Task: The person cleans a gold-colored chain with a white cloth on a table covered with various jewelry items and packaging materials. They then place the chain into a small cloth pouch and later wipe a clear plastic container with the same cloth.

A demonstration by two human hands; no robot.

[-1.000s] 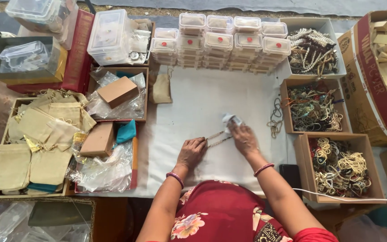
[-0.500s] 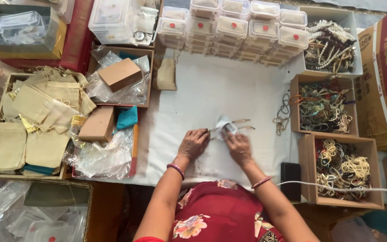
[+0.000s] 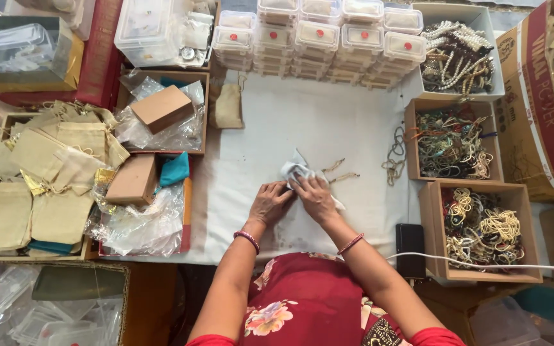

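My left hand (image 3: 269, 202) and my right hand (image 3: 315, 195) meet over a small clear plastic pouch (image 3: 296, 168) on the white cloth-covered table (image 3: 302, 122). Both hands pinch the pouch at its near edge. A beige cord with tassel ends (image 3: 341, 170) sticks out to the right of the pouch and lies on the cloth. What is inside the pouch is hidden by my fingers. Each wrist wears a thin red bangle.
Stacked clear plastic boxes (image 3: 328, 38) line the far edge. Cardboard boxes of bracelets (image 3: 450, 144) and beaded bands (image 3: 482, 230) stand at the right. Beige drawstring bags (image 3: 40, 173) and small brown boxes (image 3: 161, 107) fill trays at the left. A black phone (image 3: 410, 248) lies near my right elbow.
Both hands have come together on the pouch and pressed it down onto the cloth; the cord ends now lie to its right. The view has shifted slightly.
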